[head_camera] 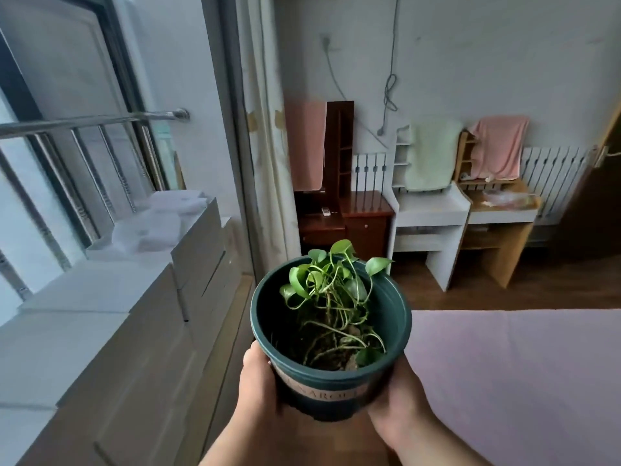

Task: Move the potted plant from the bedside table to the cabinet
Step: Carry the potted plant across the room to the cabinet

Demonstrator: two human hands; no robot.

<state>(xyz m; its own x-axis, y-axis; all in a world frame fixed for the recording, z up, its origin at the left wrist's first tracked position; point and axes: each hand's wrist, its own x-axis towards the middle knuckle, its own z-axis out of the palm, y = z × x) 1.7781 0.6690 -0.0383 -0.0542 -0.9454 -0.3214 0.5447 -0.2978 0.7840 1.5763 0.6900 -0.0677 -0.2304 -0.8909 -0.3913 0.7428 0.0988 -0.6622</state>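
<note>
between left hand (258,381) and right hand (400,405): potted plant (331,331) upright, rim up

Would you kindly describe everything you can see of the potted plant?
The potted plant is a round, dark green pot, plastic by the look, with a pale band of lettering around its side. Inside are dark soil and a small vine with thin, tangled stems and green heart-shaped leaves, some reaching over the far rim. It is upright, held in the air, the left hand and right hand cupping its sides.
</note>
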